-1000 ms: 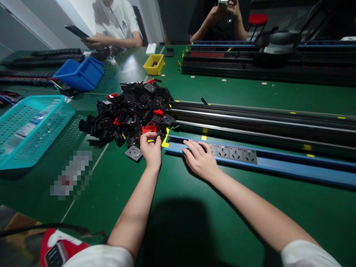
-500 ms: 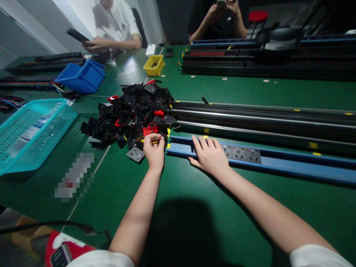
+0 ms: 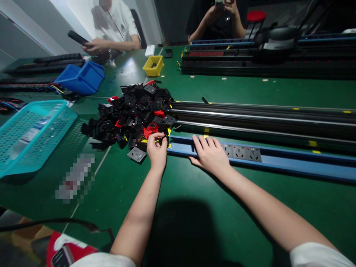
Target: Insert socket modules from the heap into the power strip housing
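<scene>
A blue metal rail [image 3: 289,168] runs from the middle of the green table off to the right. Several black socket modules [image 3: 240,152] sit in its channel. My right hand [image 3: 213,154] lies over the rail, fingers across the far side and thumb along the near side, covering part of the channel. Beside the rail's left end, my left hand [image 3: 157,152] pinches a small black part, mostly hidden by the fingers. Just beyond it is a heap of black and red socket modules [image 3: 133,111]. One loose socket module [image 3: 136,154] lies face up left of my left hand.
Long black rails [image 3: 250,116] lie behind the blue one. A turquoise basket [image 3: 59,122], a blue bin [image 3: 83,78] and a yellow box [image 3: 153,66] stand to the left and back. Two people [image 3: 116,26] sit across the table, holding phones.
My left hand has shifted slightly right, closer to the rail's left end, still pinching the small black part. My right hand stays in place on the rail.
</scene>
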`<state>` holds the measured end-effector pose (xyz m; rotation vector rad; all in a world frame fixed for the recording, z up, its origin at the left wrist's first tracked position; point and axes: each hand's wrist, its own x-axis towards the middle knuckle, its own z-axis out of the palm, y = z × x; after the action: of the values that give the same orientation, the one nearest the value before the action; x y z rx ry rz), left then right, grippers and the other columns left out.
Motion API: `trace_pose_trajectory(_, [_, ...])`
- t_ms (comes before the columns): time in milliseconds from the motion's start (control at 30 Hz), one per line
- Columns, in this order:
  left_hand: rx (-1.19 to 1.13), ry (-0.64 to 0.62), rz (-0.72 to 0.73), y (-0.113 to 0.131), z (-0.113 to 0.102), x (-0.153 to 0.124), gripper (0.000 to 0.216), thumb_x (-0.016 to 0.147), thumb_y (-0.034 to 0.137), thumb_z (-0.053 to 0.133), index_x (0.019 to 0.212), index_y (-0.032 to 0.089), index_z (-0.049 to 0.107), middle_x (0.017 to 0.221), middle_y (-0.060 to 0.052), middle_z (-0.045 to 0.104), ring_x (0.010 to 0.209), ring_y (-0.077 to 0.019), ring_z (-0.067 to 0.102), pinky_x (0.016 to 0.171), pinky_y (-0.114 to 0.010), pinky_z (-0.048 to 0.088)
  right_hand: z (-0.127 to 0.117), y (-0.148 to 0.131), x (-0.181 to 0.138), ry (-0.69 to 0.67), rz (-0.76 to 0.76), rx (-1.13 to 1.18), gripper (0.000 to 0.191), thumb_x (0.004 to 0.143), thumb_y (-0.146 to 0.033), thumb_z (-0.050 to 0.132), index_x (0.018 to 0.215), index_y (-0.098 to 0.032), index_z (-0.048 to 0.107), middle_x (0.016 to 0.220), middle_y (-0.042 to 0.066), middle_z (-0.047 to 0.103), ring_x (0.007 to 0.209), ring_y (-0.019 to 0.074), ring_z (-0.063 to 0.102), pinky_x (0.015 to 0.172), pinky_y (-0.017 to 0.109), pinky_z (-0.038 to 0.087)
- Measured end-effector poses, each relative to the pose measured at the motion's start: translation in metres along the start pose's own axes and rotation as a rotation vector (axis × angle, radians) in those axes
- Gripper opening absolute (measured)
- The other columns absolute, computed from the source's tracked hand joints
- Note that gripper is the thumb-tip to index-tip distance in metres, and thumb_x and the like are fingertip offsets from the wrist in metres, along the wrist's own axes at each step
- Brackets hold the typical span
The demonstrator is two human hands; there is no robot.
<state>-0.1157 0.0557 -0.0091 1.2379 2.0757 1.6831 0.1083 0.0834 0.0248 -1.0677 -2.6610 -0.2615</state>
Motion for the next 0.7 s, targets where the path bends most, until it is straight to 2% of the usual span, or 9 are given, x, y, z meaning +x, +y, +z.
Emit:
trace_pose_trajectory(167, [0.102,-0.012,0.030,-0.002,-0.001,0.001,0.024,0.078,0.017,0.069,0.101,0.022,0.066,0.112,-0.006,0.069,0.096,-0.0186,0.059,0.076,-0.029,0.044,-0.001,0.001,0.000,-0.004,-0.005,0.018,0.074,0.093,-0.051,0.056,0.148,-0.003,0.044,0.134,0.022,0.060,0.108,0.0352,0.055,0.095,0.046,0.038])
trace_pose_trajectory(333, [0.090,-0.064,-0.057,-0.006,-0.001,0.001,0.032,0.078,0.020,0.070,0.110,0.023,0.064,0.111,-0.005,0.067,0.096,-0.0189,0.060,0.084,-0.031,0.047,-0.001,0.001,0.000,-0.011,-0.003,0.010,0.074,0.093,-0.051,0.055,0.149,-0.003,0.043,0.134,0.022,0.060,0.109,0.0355,0.055,0.096,0.046,0.038])
trace_pose_trajectory(500, [0.061,-0.095,-0.079,-0.011,-0.001,0.002,0.034,0.085,0.026,0.064,0.119,0.023,0.065,0.118,-0.009,0.068,0.110,-0.0218,0.063,0.096,-0.036,0.047,0.000,0.001,0.000,-0.011,-0.005,0.020,0.075,0.093,-0.051,0.056,0.149,-0.003,0.043,0.133,0.022,0.060,0.109,0.0355,0.054,0.096,0.046,0.038])
trace_pose_trajectory(700, [0.064,-0.055,-0.082,-0.013,0.000,0.005,0.033,0.088,0.029,0.062,0.121,0.023,0.065,0.115,-0.009,0.070,0.108,-0.0207,0.065,0.095,-0.034,0.050,0.000,0.001,-0.001,-0.008,-0.004,0.027,0.076,0.093,-0.052,0.057,0.149,-0.003,0.043,0.134,0.022,0.060,0.110,0.0356,0.054,0.097,0.046,0.037])
